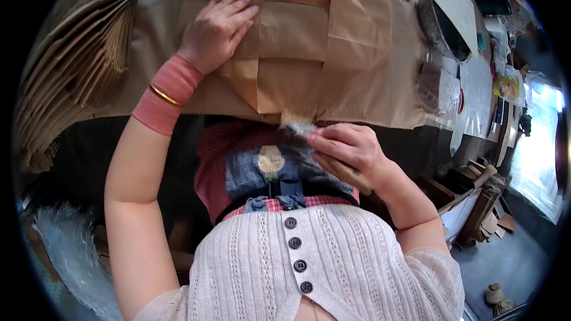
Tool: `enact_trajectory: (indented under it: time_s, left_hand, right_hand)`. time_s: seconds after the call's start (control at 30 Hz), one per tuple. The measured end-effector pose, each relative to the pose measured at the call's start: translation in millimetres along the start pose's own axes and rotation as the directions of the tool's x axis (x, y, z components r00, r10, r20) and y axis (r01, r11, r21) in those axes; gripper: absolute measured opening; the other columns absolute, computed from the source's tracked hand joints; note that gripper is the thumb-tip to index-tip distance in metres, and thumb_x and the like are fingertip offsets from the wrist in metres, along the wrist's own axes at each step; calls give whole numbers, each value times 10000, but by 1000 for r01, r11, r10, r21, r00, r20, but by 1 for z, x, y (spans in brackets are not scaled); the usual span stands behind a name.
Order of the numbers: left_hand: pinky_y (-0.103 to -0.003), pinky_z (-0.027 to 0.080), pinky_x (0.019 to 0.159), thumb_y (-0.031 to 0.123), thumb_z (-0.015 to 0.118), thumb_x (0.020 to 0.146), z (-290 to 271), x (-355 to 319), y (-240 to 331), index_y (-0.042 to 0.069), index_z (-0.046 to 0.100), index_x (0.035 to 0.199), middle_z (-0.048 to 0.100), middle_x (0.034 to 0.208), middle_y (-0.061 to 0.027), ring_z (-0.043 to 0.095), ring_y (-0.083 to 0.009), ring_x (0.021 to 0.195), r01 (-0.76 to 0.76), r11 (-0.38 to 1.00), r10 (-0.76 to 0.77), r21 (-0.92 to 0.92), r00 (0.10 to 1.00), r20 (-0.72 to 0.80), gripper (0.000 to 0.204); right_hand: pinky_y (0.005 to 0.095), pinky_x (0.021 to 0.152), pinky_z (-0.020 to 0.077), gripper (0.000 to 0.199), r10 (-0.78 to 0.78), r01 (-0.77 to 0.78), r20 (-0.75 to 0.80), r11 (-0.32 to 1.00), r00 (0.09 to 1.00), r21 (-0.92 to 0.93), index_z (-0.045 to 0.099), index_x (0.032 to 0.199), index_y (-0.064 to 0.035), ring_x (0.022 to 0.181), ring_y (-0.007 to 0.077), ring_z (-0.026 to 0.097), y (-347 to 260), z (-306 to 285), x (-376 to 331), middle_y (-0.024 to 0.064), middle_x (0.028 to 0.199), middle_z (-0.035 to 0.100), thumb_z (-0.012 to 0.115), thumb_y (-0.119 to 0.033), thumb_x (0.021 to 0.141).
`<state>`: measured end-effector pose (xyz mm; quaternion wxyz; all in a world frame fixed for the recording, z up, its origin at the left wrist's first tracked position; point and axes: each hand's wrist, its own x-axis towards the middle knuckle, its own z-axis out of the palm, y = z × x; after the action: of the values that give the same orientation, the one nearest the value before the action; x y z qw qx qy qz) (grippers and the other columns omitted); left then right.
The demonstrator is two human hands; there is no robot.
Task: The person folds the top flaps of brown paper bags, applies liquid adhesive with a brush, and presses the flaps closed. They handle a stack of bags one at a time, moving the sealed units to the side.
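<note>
Paper comes first: a brown paper bag (285, 41) with folded flaps lies flat on the table, just past both hands. Its folded end sits under the left hand (217, 27), and its long side seems to run away from the person, toward the far edge of the table.

The left hand lies open and flat on the bag, fingers spread, pressing the fold down. The right hand (351, 151) is curled around a small wooden-handled brush (324, 148). The pale bristles point left and up, toward the near edge of the bag. The handle runs back down under the palm.

To do this well, I think the flat hand should press firmly so the paper cannot slide, while the brush moves gently along the flap.

Left of the left hand stands a big stack of brown paper bags (71, 65). Right of the right hand sits a dark round bowl (443, 27).
</note>
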<state>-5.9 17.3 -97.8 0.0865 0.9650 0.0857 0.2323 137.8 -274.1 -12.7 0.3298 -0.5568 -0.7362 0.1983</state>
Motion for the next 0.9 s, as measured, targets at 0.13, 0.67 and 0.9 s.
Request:
enact_trajectory:
  time_s: [0.13,0.67,0.9]
  left_hand:
    - [-450,372,1091,139,609,887,-7,0,2,49,646,1172,599,1269,-162,528,-309,1226,12,1000,-12,-18,1000,-22,301]
    - [-456,408,1040,143,669,842,-17,4,11,9,623,1081,595,1172,-177,537,-351,1180,123,983,-129,-138,991,-35,278]
    - [-446,470,894,138,719,782,-20,4,16,10,527,920,547,1020,-186,547,-388,1060,178,965,-201,-192,974,-107,268]
  right_hand:
    - [307,628,527,145,120,-97,-37,920,992,379,710,933,-7,714,241,668,13,-59,35,111,849,684,727,-6,789]
    - [248,591,511,146,530,-402,-434,844,729,355,710,867,31,643,83,635,161,-79,144,64,708,700,717,-113,839]
    - [255,576,500,123,533,-330,-214,741,819,585,694,838,27,630,73,595,98,-12,184,44,695,677,730,-90,837]
